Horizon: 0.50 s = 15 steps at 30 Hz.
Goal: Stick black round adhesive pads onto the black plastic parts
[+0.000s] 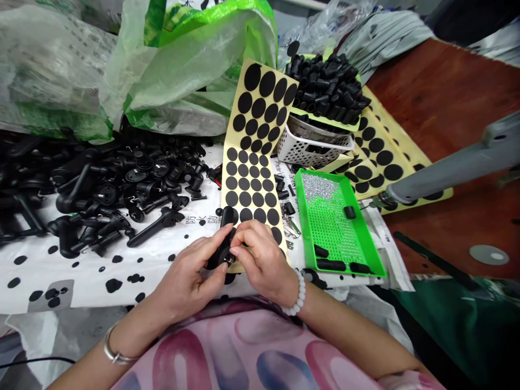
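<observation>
- We find the left hand [184, 287] curled, its thumb and fingers closed around the lower body of a black moulded plastic part [226, 216].
- We find the right hand [264, 264] also curled, its thumb and forefinger pinching the same part from the other side, with the fingertips of both hands nearly meeting over it.
- We record that part upright between the two hands, above the lower edge of a sheet of matt black round adhesive pads on yellow backing [247, 184]. Its exact shape is largely hidden by the fingers.
- To the right we note a green rectangular perforated tray [299, 206] holding small silver pieces [319, 187] and short black rubber sleeves [331, 264].
- Behind the tray stands a white plastic lattice basket [309, 149], with a heap of black cylindrical rubber pieces [327, 86] above it.
- To the left lies a heap of black plastic handled parts [114, 184] on a white printed sheet [81, 271] scattered with black dots.
- Further pad sheets [376, 143] lie on a reddish-brown wooden tabletop [442, 92], under a grey metal tube [450, 168].
- Green and translucent plastic bags [195, 59] lie at the far edge.
</observation>
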### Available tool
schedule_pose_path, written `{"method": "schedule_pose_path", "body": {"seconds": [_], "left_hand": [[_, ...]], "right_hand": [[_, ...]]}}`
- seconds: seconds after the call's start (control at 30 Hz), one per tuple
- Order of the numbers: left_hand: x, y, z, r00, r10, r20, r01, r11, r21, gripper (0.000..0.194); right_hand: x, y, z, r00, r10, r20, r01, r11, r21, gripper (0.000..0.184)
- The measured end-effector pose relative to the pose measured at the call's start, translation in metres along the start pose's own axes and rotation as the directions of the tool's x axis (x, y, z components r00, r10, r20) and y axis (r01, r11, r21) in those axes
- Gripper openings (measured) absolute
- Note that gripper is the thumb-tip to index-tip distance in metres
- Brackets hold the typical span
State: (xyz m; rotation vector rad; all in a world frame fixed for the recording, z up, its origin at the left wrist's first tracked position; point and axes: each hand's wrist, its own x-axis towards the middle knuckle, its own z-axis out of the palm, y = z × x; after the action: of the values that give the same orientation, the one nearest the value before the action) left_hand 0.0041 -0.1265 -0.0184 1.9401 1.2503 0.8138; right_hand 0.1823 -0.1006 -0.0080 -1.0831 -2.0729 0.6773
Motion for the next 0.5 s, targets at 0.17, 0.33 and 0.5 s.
{"method": "schedule_pose_path", "body": {"seconds": [0.17,0.33,0.5], "left_hand": [[0.0010,-0.0030,0.0013,0.999,-0.036,0.018,0.036,0.999,0.000,0.058],[0.0028,-0.0035,0.0016,0.998,-0.058,0.012,0.058,0.998,-0.002,0.060],[0.0015,-0.0063,0.0034,0.998,-0.037,0.046,0.035,0.998,0.045,0.060]], "right_hand": [[-0.0052,-0.0013,0.0016,0.999,-0.035,-0.012,0.034,0.998,-0.061,0.013],[-0.0045,-0.0027,-0.0032,0.999,-0.033,0.004,0.033,0.998,-0.048,0.013],[-0.0001,0.0007,-0.0051,0.996,0.059,0.074,-0.059,0.998,0.006,0.014]]}}
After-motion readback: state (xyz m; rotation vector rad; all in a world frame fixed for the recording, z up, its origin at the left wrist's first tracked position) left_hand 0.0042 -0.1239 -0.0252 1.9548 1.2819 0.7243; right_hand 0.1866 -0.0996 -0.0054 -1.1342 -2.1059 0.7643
